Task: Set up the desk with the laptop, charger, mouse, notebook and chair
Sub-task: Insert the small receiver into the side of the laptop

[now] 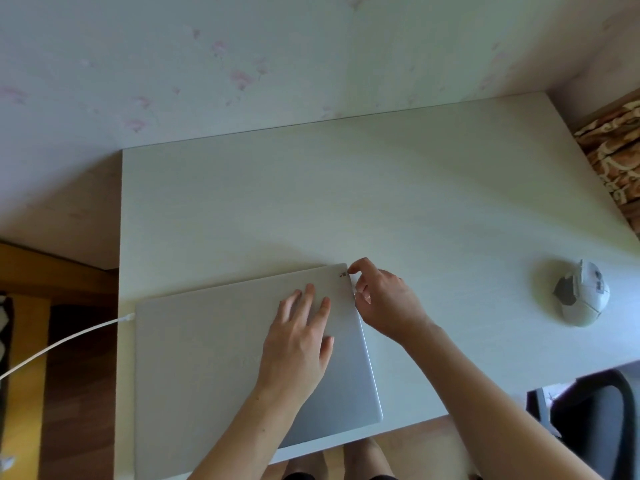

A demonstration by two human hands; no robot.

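A closed silver laptop (207, 368) lies on the near left part of the white desk (381, 202). A white charger cable (62, 341) is plugged into its left side and trails off to the left. My left hand (298, 341) rests flat on the lid with straight fingers. My right hand (384, 299) is at the laptop's far right corner, its fingers curled and pinching something small and white at the right edge; what it is I cannot tell. A white and grey mouse (581, 296) sits on the desk at the right. A dark chair (595, 420) shows at the lower right.
The desk's back edge meets a flowered wall. A patterned brown fabric (616, 161) lies beyond the desk's right edge. Wooden floor (79, 393) lies to the left. My knees show under the desk's front edge.
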